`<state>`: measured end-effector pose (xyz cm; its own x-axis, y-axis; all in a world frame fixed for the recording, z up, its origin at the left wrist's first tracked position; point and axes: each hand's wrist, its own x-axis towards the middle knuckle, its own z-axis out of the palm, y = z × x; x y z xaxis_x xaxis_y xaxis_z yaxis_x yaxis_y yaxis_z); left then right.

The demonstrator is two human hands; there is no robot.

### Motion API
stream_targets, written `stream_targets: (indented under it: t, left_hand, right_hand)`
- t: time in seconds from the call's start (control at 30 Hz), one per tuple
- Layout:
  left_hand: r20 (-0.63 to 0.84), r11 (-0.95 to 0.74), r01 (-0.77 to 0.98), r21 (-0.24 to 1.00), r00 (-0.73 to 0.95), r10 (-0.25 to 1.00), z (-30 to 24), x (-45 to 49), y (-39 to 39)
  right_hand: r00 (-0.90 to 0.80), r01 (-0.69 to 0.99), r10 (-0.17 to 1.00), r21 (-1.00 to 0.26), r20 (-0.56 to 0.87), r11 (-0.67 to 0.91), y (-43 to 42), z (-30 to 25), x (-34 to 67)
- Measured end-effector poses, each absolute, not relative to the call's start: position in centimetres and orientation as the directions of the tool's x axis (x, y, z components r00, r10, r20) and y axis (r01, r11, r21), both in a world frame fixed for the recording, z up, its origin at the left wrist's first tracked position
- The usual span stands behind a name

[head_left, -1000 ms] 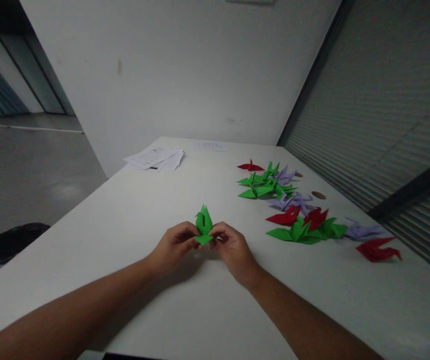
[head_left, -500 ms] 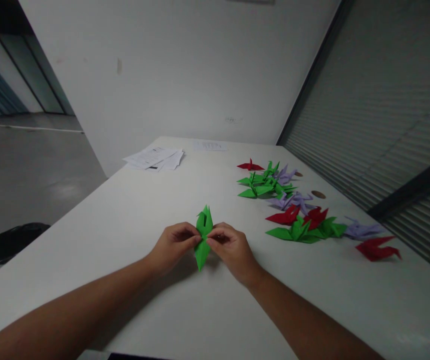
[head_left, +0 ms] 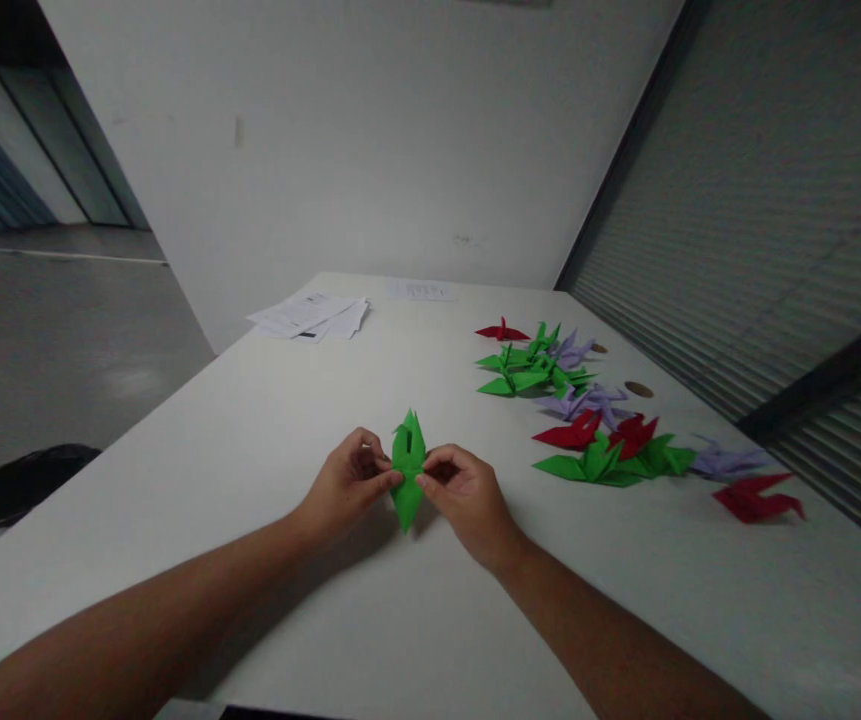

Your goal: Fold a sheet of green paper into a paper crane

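Note:
A green paper crane (head_left: 408,460) is held between my two hands, above the near middle of the white table (head_left: 302,400). One wing points away from me and the other toward me, with the bent head showing at the far left side. My left hand (head_left: 347,482) pinches its left side between thumb and fingers. On the right side, the fingertips of my right hand (head_left: 471,500) are closed on the crane's edge. The fingers partly cover its middle.
Several folded cranes lie along the table's right side: green ones (head_left: 527,378), red ones (head_left: 756,498) and purple ones (head_left: 726,460). Printed papers (head_left: 310,316) rest at the far left. A black-lined bin (head_left: 21,485) stands on the floor at left. Blinds (head_left: 760,220) border the right edge.
My fingers have shifted slightly outward along the crane's sides, and its middle shows wider and flatter. The near wing tip has moved a little to the right and away from me.

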<state>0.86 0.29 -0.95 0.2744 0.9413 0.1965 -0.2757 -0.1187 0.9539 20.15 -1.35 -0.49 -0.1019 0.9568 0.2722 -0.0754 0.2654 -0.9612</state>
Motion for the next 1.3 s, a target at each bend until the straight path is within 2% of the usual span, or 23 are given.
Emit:
stream_targets:
  t: [0.33,0.5,0.6,0.7,0.9,1.03,1.23,1.3]
  left_hand:
    - [0.176,-0.120,-0.225,0.967,0.246,0.953,-0.9,0.8,0.2]
    - [0.227,-0.200,-0.123,0.972,0.270,0.936,-0.7,0.6,0.3]
    - [0.293,-0.297,-0.029,0.954,0.294,0.910,-0.4,0.5,0.3]
    - [0.265,-0.291,0.028,0.956,0.337,0.903,-0.2,0.3,0.2]
    - [0.169,-0.128,-0.136,0.982,0.360,0.917,-0.1,0.5,-0.2]
    - [0.158,-0.123,-0.126,0.984,0.315,0.936,-0.3,0.7,0.0]
    - [0.157,-0.120,-0.151,0.981,0.270,0.950,-0.8,0.6,0.3]
    - [0.148,-0.104,-0.175,0.979,0.266,0.953,-1.0,0.6,0.3]
  right_hand:
    - [-0.101,-0.184,0.971,-0.963,0.217,0.196,-1.1,-1.0,20.2]
    - [-0.202,-0.208,0.955,-0.963,0.216,0.174,-1.6,-0.4,20.2]
    - [-0.243,-0.131,0.930,-0.959,0.276,0.250,-1.8,-0.1,20.2]
    - [-0.235,-0.059,0.908,-0.938,0.346,0.342,-1.8,-0.1,20.4]
    - [-0.234,-0.051,0.894,-0.923,0.382,0.381,-1.6,-0.7,20.3]
    - [-0.238,-0.051,0.876,-0.906,0.420,0.420,-1.5,-1.1,20.2]
    - [-0.059,0.076,0.899,-0.895,0.435,0.439,-1.0,-1.3,20.6]
    - [-0.043,0.057,0.913,-0.912,0.405,0.407,-0.9,-1.4,20.7]
